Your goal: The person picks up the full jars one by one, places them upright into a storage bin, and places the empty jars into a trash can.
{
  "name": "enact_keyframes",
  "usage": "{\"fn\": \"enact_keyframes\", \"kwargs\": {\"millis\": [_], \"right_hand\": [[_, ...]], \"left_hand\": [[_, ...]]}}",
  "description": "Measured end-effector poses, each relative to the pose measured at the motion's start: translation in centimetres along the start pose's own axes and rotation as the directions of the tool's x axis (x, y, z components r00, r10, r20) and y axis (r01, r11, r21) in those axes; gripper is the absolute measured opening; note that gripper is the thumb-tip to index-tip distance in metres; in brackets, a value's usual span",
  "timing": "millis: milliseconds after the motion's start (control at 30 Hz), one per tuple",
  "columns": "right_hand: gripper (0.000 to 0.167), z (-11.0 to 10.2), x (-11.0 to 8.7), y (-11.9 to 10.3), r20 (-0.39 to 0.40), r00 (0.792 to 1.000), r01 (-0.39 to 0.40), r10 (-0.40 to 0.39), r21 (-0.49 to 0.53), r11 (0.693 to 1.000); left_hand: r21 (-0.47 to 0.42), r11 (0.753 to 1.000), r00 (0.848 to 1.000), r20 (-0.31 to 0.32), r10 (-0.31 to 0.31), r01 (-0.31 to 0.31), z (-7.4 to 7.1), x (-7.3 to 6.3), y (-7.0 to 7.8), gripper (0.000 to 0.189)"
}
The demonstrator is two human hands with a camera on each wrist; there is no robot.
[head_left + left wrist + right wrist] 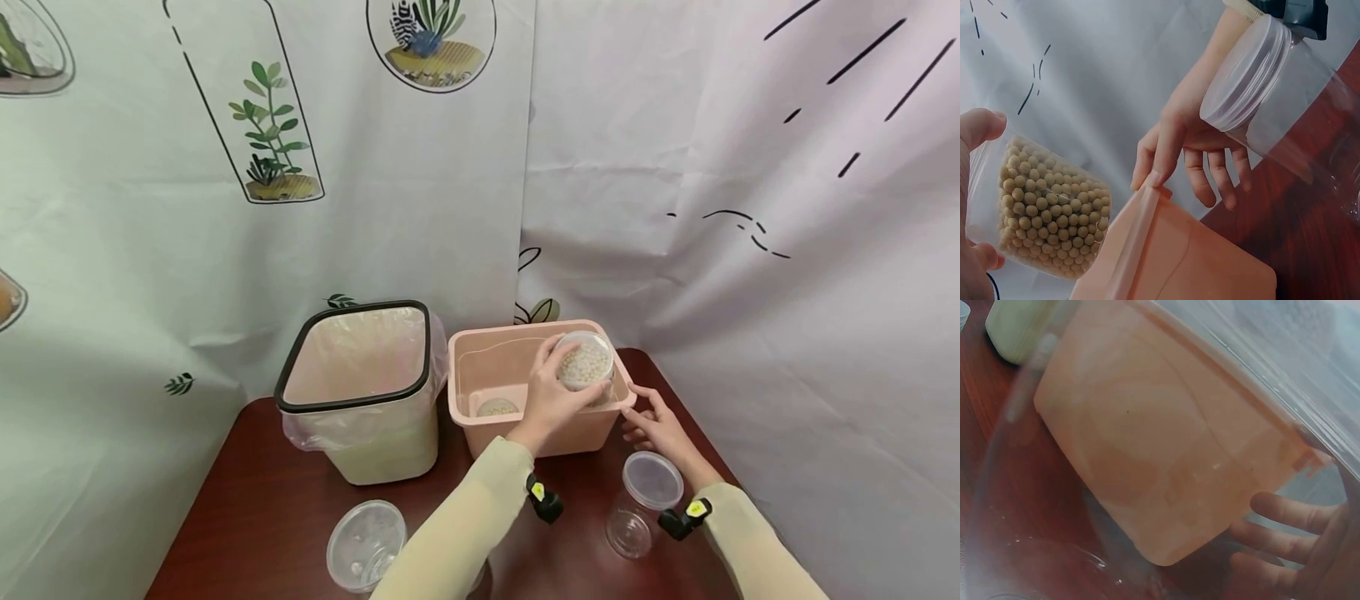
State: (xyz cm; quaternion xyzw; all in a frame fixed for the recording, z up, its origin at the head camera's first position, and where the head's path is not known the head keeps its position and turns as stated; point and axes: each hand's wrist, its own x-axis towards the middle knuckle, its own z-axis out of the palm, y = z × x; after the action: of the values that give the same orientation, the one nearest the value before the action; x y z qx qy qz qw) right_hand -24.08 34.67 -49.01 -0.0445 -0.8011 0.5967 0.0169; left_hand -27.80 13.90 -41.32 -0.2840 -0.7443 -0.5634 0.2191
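Note:
A clear lidded jar of round beige beans [587, 362] is gripped in my left hand [553, 392], over the right end of a pink plastic bin [566, 433]. The left wrist view shows the beans [1054, 206] through the jar's side. At the bin's right front corner, my right hand [654, 421] pinches the rim between thumb and forefinger; its other fingers hang loosely below. A second container of beans [497, 407] lies on the bin's floor. In the right wrist view, the bin's outside [1147, 431] shows through clear plastic beside my right hand [1297, 540].
A lidded clear jar [632, 529] stands by my right wrist. Left of the pink bin is a pale wastebasket [390, 446] with a black rim and liner bag. Another clear container [366, 546] is beside my left forearm on the dark red table [255, 500]. A printed curtain hangs behind.

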Motion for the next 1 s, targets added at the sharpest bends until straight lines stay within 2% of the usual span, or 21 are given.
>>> {"fn": "enact_keyframes", "kwargs": {"millis": [167,267,400,600,767,1000], "right_hand": [[0.057,0.4,0.0,0.3,0.002,1.000,-0.002,0.002,0.025,1.000],[0.057,0.5,0.0,0.3,-0.001,1.000,-0.004,0.004,0.032,0.999],[0.056,0.3,0.0,0.2,-0.007,1.000,0.005,-0.005,0.013,1.000],[0.057,0.1,0.0,0.0,0.004,1.000,0.006,-0.006,0.005,1.000],[0.057,0.1,-0.1,0.1,-0.001,1.000,0.005,-0.005,0.000,1.000],[0.057,-0.1,-0.2,-0.1,0.003,1.000,-0.009,0.009,-0.005,1.000]], "left_hand": [[0.002,1.000,1.000,0.011,-0.017,0.017,0.5,0.3,-0.7,0.062],[0.012,1.000,1.000,0.001,-0.003,0.003,0.8,0.6,-1.0,0.062],[0.095,0.995,1.000,-0.009,0.004,-0.003,1.4,0.9,-1.2,0.065],[0.198,0.979,0.999,-0.007,-0.048,0.049,2.1,0.9,-1.7,0.068],[0.177,0.981,0.997,0.009,-0.083,0.080,2.8,0.7,-2.3,0.067],[0.098,0.992,0.993,0.084,-0.084,0.076,3.7,0.4,-2.8,0.066]]}}
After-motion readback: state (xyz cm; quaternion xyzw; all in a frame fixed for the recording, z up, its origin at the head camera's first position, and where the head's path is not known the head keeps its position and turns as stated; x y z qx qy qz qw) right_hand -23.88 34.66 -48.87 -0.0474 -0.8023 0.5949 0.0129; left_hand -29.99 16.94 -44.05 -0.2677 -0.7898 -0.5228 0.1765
